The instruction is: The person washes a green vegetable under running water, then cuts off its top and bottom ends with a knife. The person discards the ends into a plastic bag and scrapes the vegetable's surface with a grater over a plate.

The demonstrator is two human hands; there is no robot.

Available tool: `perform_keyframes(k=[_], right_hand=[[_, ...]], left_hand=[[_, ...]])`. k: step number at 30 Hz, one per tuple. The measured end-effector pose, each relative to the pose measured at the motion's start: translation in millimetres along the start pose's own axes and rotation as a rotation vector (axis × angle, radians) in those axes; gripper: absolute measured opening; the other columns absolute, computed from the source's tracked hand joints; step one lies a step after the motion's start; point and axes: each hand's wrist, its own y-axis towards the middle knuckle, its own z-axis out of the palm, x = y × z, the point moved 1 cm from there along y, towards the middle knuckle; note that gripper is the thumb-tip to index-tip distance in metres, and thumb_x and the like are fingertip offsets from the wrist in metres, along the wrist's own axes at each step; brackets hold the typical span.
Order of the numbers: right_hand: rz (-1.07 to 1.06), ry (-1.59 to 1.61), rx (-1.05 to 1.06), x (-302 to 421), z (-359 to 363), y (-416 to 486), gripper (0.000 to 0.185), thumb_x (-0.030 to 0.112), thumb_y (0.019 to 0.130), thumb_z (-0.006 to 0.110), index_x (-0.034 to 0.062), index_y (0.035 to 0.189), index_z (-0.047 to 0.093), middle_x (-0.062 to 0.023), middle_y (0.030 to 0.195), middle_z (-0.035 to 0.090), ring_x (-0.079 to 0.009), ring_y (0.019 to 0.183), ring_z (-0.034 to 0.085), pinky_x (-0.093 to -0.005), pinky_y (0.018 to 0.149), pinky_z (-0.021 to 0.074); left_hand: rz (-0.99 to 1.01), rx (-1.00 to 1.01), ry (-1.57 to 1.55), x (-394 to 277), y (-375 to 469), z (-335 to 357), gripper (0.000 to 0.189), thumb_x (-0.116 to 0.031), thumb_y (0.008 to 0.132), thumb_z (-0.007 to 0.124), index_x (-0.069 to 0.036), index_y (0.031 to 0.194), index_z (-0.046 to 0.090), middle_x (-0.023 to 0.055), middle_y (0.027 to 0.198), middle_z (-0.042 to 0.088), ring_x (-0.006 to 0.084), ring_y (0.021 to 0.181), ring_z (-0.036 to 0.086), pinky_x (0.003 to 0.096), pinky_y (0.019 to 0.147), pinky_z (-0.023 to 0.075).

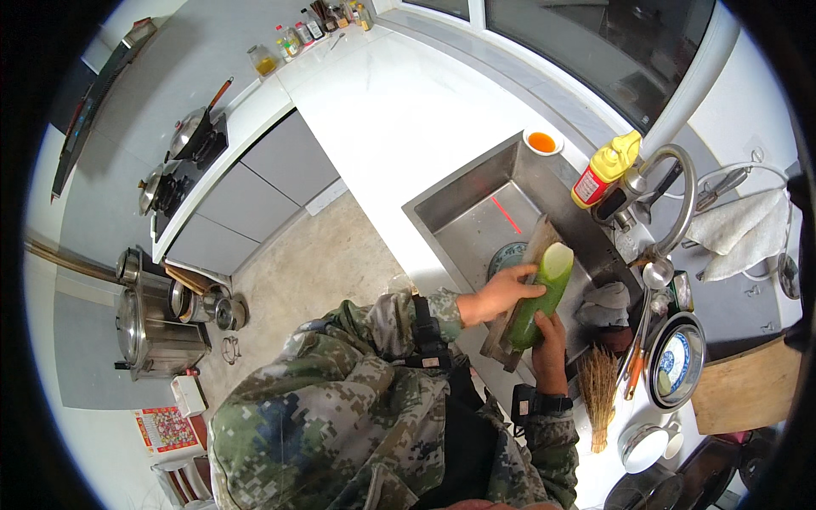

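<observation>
A long green gourd (542,299) with a pale cut face at its far end lies over the sink. Beneath it, a long narrow board (497,347) spans the basin at a slant. My left hand (500,296) grips the gourd from its left side, thumb on the skin and fingers near the board. Around the lower right side of the gourd my right hand (549,341) is closed. Below the board, a patterned bowl (507,257) is partly hidden in the steel sink (465,223). A thin red strip (506,215) shows on the sink floor.
A white bowl of orange liquid (542,142), a yellow bottle (605,169) and the curved faucet (682,204) stand along the sink's far and right sides. A straw brush (598,395), nested bowls (674,362) and a wooden board (746,386) are at the right.
</observation>
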Motion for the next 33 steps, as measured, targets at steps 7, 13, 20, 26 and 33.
perform_keyframes(k=[7,13,20,26,33], right_hand=[[-0.057,0.209,-0.040,-1.8,0.1,10.4,0.046,0.023,0.086,0.058,-0.0004,0.124,0.047,-0.0104,0.117,0.055,-0.0237,0.104,0.055,-0.0367,0.090,0.0434],[-0.012,0.278,-0.099,0.2,10.9,21.7,0.045,0.026,0.089,0.054,-0.0008,0.125,0.047,-0.0115,0.118,0.056,-0.0243,0.106,0.055,-0.0366,0.090,0.0437],[0.017,0.035,-0.287,6.0,-23.6,6.2,0.044,0.029,0.090,0.052,-0.0038,0.120,0.048,-0.0172,0.111,0.059,-0.0264,0.093,0.062,-0.0368,0.081,0.0495],[0.233,0.045,-0.482,-15.4,-24.0,-0.2,0.041,0.031,0.086,0.059,-0.0035,0.109,0.053,-0.0115,0.092,0.061,-0.0216,0.078,0.062,-0.0312,0.067,0.0499],[0.230,-0.043,-0.474,-16.0,-17.3,21.9,0.044,0.028,0.088,0.057,-0.0038,0.117,0.048,-0.0141,0.094,0.060,-0.0219,0.079,0.063,-0.0303,0.070,0.0516]], left_hand=[[-0.041,0.120,-0.314,4.9,1.2,-20.5,0.053,-0.007,0.082,0.057,-0.003,0.132,0.042,0.0087,0.113,0.058,0.0184,0.102,0.055,0.0336,0.090,0.0433],[-0.357,0.147,-0.417,17.2,-0.6,-46.5,0.040,-0.007,0.080,0.056,0.001,0.119,0.053,0.0120,0.111,0.060,0.0214,0.102,0.059,0.0354,0.088,0.0476],[-0.566,0.103,-0.273,65.0,40.6,-108.4,0.033,-0.001,0.077,0.051,0.005,0.109,0.057,0.0154,0.101,0.063,0.0244,0.088,0.065,0.0370,0.076,0.0548],[-0.712,0.172,-0.263,71.8,55.7,-106.0,0.039,0.003,0.075,0.049,0.006,0.114,0.051,0.0159,0.102,0.061,0.0271,0.088,0.064,0.0408,0.078,0.0544],[-0.719,0.248,-0.218,79.0,97.5,-93.8,0.042,0.003,0.072,0.053,0.004,0.113,0.047,0.0165,0.100,0.058,0.0300,0.088,0.062,0.0474,0.074,0.0542]])
